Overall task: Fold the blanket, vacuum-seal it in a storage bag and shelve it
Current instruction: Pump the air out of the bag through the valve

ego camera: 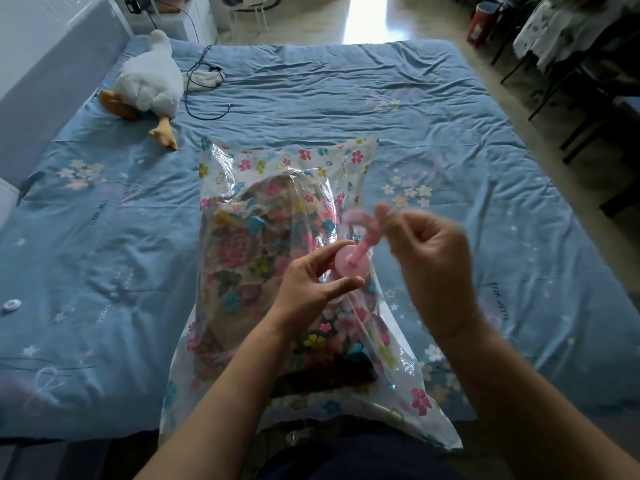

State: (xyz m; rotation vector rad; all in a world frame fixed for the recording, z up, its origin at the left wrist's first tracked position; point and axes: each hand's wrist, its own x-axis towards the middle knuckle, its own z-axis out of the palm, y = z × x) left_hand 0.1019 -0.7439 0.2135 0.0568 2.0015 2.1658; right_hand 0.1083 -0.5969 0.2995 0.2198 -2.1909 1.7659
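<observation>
A clear plastic storage bag (287,161) printed with small coloured flowers lies lengthwise in the middle of a bed (346,91) covered in a rumpled blue quilt with pale blossom prints. Its near end hangs over the bed's edge towards the person. Inside the bag sits a folded blanket (249,244) with a busy floral pattern in pink, teal and tan, filling most of the bag's middle, with loose crinkled plastic beyond it at the far end. On the top face of the bag, right of centre, is a round pink plastic valve (351,263). The left hand (308,289) holds this valve, its thumb below the disc and its fingers curled over the upper rim. A pink flexible strap (360,220) rises from the valve's centre and curves up to the right hand (429,268), whose fingers are bunched narrow and pinch the strap's upper end; that hand is blurred. At the bed's far left corner lies a white plush goose (149,81) with orange feet, just beside a looping black cable (204,91). A small white round piece (9,305) rests near the bed's left edge.
</observation>
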